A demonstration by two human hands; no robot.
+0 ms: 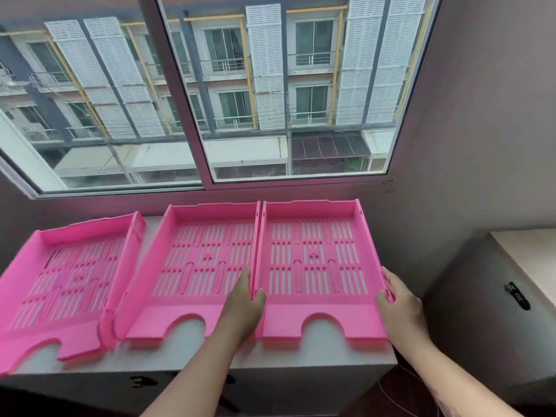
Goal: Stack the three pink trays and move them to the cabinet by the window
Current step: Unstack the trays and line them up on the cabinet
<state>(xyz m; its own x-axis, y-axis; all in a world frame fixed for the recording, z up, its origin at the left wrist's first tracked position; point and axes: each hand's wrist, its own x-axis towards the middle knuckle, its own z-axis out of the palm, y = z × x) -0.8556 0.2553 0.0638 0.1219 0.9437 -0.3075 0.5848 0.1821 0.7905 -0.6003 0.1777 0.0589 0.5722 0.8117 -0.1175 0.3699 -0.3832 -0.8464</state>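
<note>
Where both hands clasp it: slotted pink tray [316, 260] (glossy).

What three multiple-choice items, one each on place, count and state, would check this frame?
1. Which slotted pink plastic tray do the hands hold?
A. the left one
B. the middle one
C. the right one

2. How many pink trays are in view?
A. two
B. three
C. four

3. How do the trays lie?
A. stacked together
B. side by side, unstacked
C. standing on edge

Answers:
1 C: the left hand and right hand grip the two side walls of the right tray.
2 B: the left tray, the middle tray and the right tray.
3 B: all lie flat on the white cabinet top below the window.
</note>
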